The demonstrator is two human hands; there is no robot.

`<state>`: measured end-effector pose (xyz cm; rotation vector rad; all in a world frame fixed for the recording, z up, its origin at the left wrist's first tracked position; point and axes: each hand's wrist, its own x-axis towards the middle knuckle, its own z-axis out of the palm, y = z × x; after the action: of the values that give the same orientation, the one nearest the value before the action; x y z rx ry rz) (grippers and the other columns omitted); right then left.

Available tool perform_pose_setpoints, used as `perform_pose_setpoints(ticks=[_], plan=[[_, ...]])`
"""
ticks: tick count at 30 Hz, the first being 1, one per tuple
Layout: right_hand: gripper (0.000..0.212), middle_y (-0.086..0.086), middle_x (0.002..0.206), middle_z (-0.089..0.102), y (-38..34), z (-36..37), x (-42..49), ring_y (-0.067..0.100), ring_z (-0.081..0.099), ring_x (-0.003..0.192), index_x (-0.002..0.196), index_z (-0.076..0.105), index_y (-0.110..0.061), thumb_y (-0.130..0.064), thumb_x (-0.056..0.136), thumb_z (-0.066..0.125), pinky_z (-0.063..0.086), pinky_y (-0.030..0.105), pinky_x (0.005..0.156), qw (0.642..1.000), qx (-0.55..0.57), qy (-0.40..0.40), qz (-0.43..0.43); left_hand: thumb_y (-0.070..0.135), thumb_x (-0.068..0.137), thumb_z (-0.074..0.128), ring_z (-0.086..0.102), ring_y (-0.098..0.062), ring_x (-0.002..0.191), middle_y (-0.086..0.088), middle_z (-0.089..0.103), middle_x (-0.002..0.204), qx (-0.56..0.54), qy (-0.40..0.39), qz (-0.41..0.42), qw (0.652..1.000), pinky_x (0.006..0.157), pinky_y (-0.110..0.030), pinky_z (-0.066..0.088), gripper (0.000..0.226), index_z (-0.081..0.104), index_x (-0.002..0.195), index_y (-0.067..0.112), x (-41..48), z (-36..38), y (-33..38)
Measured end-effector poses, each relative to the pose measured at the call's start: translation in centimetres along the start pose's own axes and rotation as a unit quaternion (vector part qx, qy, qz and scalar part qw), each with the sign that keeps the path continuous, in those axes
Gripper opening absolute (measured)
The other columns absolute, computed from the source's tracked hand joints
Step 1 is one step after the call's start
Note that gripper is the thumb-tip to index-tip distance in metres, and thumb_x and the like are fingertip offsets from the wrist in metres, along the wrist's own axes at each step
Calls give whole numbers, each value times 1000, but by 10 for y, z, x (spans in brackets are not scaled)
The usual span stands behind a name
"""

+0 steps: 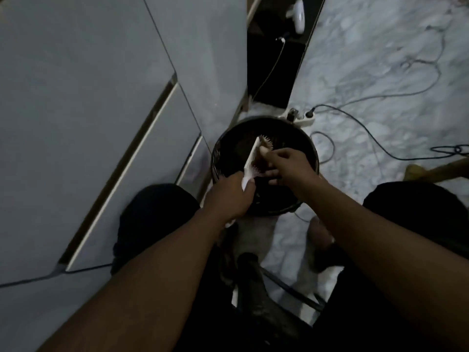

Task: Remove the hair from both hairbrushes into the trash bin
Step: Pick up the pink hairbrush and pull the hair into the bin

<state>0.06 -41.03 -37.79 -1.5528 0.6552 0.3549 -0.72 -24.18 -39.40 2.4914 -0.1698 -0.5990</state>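
Note:
A white hairbrush (252,154) is held over the round black trash bin (308,146), bristles facing right. My left hand (228,196) grips its handle at the bin's near rim. My right hand (286,165) is at the bristles, its thumb and fingers pinched on a dark clump of hair (261,165) in the middle of the brush. A second hairbrush is not visible. The bin's inside is dark and I cannot make out its contents.
White cabinet fronts (101,110) rise on the left. A white power strip (303,118) with cables (368,128) lies on the marble floor behind the bin. My knees (157,214) flank the bin. A wooden handle (441,168) lies at right.

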Motion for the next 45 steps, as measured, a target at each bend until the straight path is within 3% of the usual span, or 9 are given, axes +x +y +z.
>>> perform_pose_setpoints(ticks=[4, 12, 16, 23, 27, 32, 35, 42, 45], plan=[[54, 11, 93, 69, 25, 6, 29, 16, 68, 72, 113, 63, 0, -40, 82, 82, 61, 30, 58, 999, -13, 50, 12, 49, 100, 36, 64, -33, 91, -11, 68, 98, 18, -17, 1, 1000, 72, -39, 48, 38, 56, 99, 16, 13, 27, -7], [24, 6, 76, 71, 45, 14, 65, 24, 69, 74, 73, 64, -17, -31, 90, 75, 59, 45, 78, 987, -100, 126, -28, 54, 95, 29, 64, -32, 88, -9, 68, 93, -20, -18, -57, 998, 75, -44, 52, 48, 59, 99, 16, 28, 50, -11], [24, 5, 80, 70, 47, 13, 71, 19, 68, 78, 83, 64, -13, -31, 97, 66, 58, 38, 74, 984, -106, 141, -10, 54, 97, 28, 62, -34, 91, -10, 66, 96, -34, -25, -78, 996, 78, -48, 53, 47, 56, 99, 16, 33, 56, -10], [32, 20, 110, 71, 40, 18, 72, 26, 72, 93, 107, 62, -2, -32, 104, 54, 65, 37, 68, 982, 139, 94, 85, 47, 104, 33, 62, -36, 92, -13, 65, 98, -14, -13, -83, 996, 76, -44, 50, 36, 50, 99, 15, 34, 49, -8], [57, 1, 109, 69, 38, 19, 70, 14, 68, 98, 115, 59, -10, -55, 83, 74, 60, 35, 84, 995, 26, 87, 33, 45, 104, 33, 64, -40, 97, -15, 68, 106, 96, -5, -36, 995, 76, -44, 48, 40, 53, 115, 12, 26, 53, -8], [29, -5, 76, 66, 42, 21, 74, 9, 64, 76, 79, 62, -18, -43, 90, 72, 48, 28, 74, 979, -91, 174, -61, 46, 105, 33, 65, -40, 97, -16, 69, 108, 134, -6, -24, 991, 74, -42, 44, 42, 53, 120, 11, 25, 54, -6], [34, -4, 69, 62, 40, 21, 78, 7, 57, 65, 73, 58, -18, -42, 94, 66, 46, 26, 68, 975, -91, 196, -52, 44, 105, 34, 64, -41, 98, -17, 68, 108, 114, -4, -26, 993, 73, -42, 42, 41, 52, 119, 10, 26, 51, -5], [35, 14, 95, 70, 39, 24, 80, 30, 70, 92, 92, 61, -13, -48, 94, 54, 60, 56, 86, 985, 32, 171, 20, 42, 105, 35, 64, -40, 94, -17, 69, 102, 65, 20, -41, 997, 67, -38, 38, 37, 52, 110, 9, 28, 49, -7], [42, 0, 97, 63, 35, 26, 75, 18, 64, 91, 97, 54, -21, -60, 86, 65, 58, 43, 88, 991, 46, 127, 7, 43, 105, 33, 65, -40, 94, -16, 70, 103, 111, 17, -27, 993, 69, -40, 40, 39, 52, 116, 10, 26, 50, -7]])
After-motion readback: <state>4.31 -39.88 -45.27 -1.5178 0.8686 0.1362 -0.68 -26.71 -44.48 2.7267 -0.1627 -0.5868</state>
